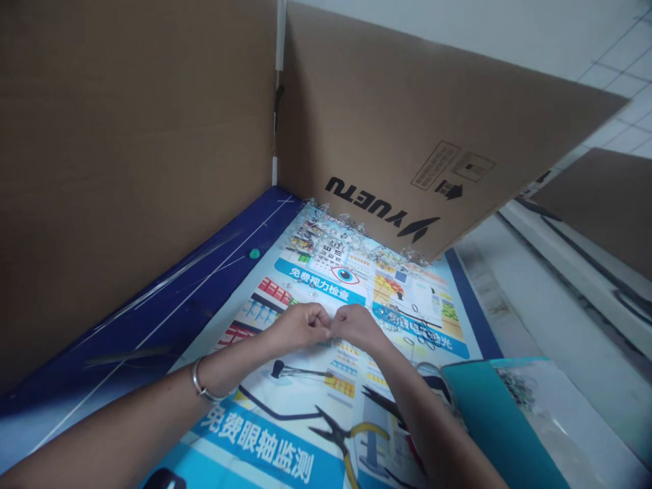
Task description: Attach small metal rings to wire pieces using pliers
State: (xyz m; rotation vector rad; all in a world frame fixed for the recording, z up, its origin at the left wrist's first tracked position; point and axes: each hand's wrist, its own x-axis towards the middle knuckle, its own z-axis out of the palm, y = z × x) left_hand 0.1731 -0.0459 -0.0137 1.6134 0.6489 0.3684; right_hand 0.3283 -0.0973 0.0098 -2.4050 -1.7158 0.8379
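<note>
My left hand (304, 324) and my right hand (355, 324) meet over the middle of the printed poster, with fingertips pinched close together. Both are closed, and whatever lies between the fingers is hidden or too small to name. A silver bangle (200, 382) circles the left wrist. Below the hands lie yellow-handled pliers (339, 435), jaws apart, partly covered by the right forearm. Left of them rests a small bundle of thin wires with a black end (278, 369). Several black loops (425, 334) are spread just right of the right hand.
Cardboard panels (127, 136) wall the left and the far side (432, 102). Many clear glassy pieces (326, 234) lie along the far panel. A teal-edged box (509, 414) with small metal parts stands at right. Loose thin wires (168, 278) and a green dot (254, 254) lie at left.
</note>
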